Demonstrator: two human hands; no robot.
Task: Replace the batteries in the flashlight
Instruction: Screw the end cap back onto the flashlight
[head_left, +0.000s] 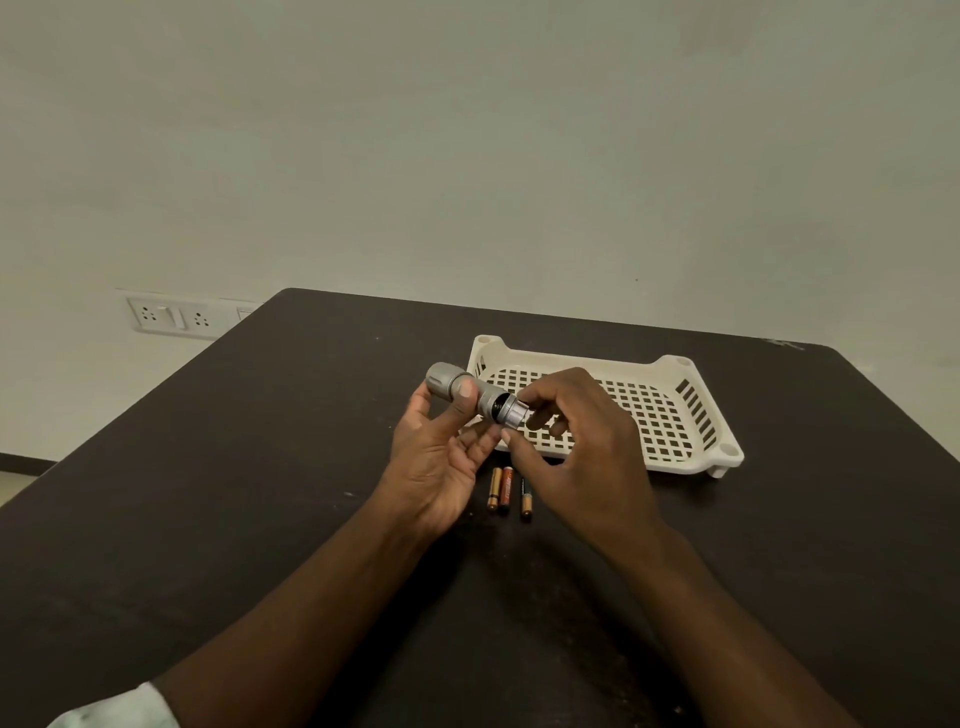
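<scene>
Hands meet at the frame's centre above a dark tabletop (208, 493). The left hand (441, 457) wraps its fingers around a grey flashlight (467, 392); the right hand (576, 441) pinches its end cap (511, 413), slightly separated. Three batteries (506, 491) lie just below, a white basket (675, 405) behind. The flashlight looks rigid, light and smooth; its ridged ends seem best for gripping.

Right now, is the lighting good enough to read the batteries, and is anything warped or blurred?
Head view: dim, flat light, no glare; the three batteries on the dark table show colours only, labels too small to read; the wide lens bows the table's edges; the flashlight and both hands look fairly sharp.
</scene>
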